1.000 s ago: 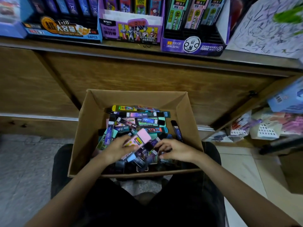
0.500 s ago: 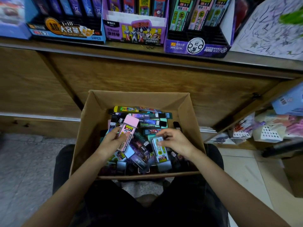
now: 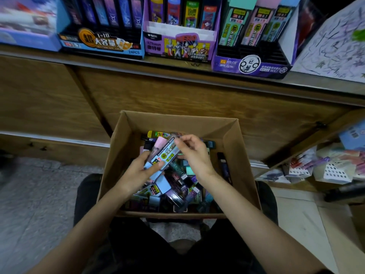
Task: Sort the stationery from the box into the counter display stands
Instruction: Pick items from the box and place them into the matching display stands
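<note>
Matt cardboard box (image 3: 126,153) — glossy packets (image 3: 165,153)

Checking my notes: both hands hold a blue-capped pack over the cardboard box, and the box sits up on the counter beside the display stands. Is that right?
Not quite. The head view shows the cardboard box resting on the person's lap, below the counter that carries the display stands. The rest holds: left hand and right hand both hold the blue-capped pack over the box.
</note>
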`<state>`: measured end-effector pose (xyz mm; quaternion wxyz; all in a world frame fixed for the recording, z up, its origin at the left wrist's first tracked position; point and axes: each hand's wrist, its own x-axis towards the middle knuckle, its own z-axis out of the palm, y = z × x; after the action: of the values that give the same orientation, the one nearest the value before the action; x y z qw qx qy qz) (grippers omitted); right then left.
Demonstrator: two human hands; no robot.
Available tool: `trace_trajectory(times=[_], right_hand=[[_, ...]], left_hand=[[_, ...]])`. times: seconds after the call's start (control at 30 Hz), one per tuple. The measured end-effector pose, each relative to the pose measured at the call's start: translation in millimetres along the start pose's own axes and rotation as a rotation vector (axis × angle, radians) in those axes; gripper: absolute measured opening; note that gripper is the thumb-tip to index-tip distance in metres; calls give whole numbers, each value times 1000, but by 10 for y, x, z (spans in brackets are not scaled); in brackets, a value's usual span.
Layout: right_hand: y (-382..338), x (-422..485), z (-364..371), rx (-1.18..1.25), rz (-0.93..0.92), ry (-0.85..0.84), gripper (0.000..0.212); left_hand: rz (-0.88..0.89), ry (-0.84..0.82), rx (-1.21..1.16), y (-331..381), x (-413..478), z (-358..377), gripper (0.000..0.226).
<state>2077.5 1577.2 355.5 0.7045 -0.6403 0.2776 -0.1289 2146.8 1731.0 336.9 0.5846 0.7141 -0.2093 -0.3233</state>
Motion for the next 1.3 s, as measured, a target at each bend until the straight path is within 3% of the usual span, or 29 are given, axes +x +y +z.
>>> trace_trajectory(times=[0.13,0.27,0.33,0.5,0.67,0.8,1.0,1.17,1.3], right_hand=[[280,-50,11,-340,84,-13,21],[555,-172,108,-667,289,-396,34],[606,-202,184,-733,305,-439,42],[549,-249,212,-611,450,-386,46],[554,-371,211,-651,392,-389,38],[587,-403,201,-628,460,-318,55],[619,-379,292,-694,401,-277,29],[598,-370,297,-506,496,-287,35],[609,-402,346,-478,442,-373,32]], left_hand=[[-1,144,-65,-61,-97,-282,9],[5,206,-181,-96,-171,-446,17],[6,206,-197,-113,-193,-473,24],[-5,183,-212,-151,-220,-435,31],[-20,191,-190,-211,-229,-402,21],[-48,192,-182,-206,-243,-408,27],[-66,189,-184,-179,-259,-418,37],[-68,193,-179,-168,-270,-411,34],[-65,197,-177,-156,-272,-389,24]])
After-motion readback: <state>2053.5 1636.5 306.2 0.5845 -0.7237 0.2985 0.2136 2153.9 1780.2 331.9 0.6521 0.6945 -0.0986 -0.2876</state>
